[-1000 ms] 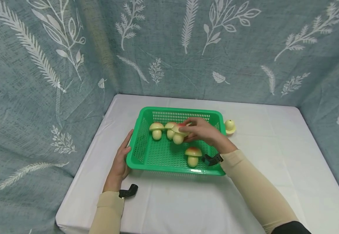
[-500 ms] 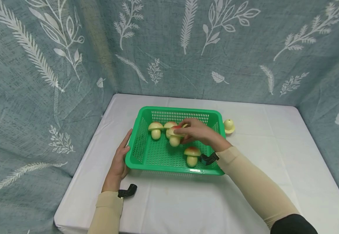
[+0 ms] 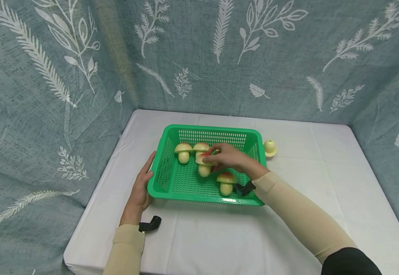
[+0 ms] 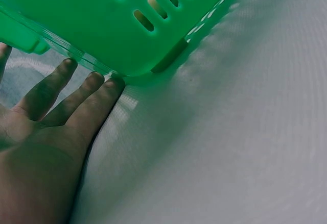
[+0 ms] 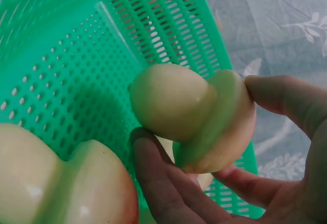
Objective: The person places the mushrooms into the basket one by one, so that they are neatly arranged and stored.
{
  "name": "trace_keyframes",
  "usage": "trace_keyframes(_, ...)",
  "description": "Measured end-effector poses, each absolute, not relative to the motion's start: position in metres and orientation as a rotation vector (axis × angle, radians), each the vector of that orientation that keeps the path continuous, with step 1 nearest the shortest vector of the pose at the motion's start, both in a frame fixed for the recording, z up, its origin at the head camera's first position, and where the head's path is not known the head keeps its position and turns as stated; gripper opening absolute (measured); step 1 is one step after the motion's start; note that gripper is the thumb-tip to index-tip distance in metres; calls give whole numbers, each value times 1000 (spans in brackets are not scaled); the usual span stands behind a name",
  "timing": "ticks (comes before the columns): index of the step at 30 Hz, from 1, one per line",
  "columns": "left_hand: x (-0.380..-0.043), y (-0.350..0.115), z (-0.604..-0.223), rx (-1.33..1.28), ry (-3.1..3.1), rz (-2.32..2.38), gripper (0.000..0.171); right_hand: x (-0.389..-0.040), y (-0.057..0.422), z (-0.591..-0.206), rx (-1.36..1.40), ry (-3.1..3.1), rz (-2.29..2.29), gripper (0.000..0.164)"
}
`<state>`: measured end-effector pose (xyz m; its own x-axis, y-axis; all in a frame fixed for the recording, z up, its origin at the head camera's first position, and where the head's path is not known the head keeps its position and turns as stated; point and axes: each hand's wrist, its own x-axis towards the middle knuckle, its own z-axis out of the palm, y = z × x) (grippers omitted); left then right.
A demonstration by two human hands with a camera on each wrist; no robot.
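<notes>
My right hand (image 3: 228, 157) pinches a toy mushroom (image 3: 204, 170) by its red-topped cap, inside a green plastic basket (image 3: 206, 202). In the right wrist view the mushroom's pale rounded stem (image 5: 171, 99) points away from the palm, with the thumb and fingers about the cap. Two more mushrooms, a left one (image 3: 183, 153) and a partly covered one (image 3: 200, 147), stand behind it. Another mushroom (image 3: 226, 184) is near the basket's front wall. My left hand (image 3: 141, 189) rests against the basket's left side; its extended fingers (image 4: 84, 99) touch the wall in the left wrist view.
Outside the basket's right end, a pale yellow mushroom (image 3: 270, 149) lies cap down on the white-clothed table (image 3: 323, 183). A blue-grey leaf-patterned curtain (image 3: 199, 57) hangs behind and at both sides.
The right hand has brought its mushroom slightly left and lower, toward the basket's middle. The left hand and the basket have stayed in place.
</notes>
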<state>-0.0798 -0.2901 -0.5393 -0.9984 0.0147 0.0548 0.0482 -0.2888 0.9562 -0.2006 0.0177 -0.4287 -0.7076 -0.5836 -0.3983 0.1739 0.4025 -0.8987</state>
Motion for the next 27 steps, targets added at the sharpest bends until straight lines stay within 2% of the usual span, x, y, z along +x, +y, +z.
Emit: trace_keyframes(27,-80,-289,-539,-61,-1871,-2492,74,-197,9,-437,-385,2031,-1232,45)
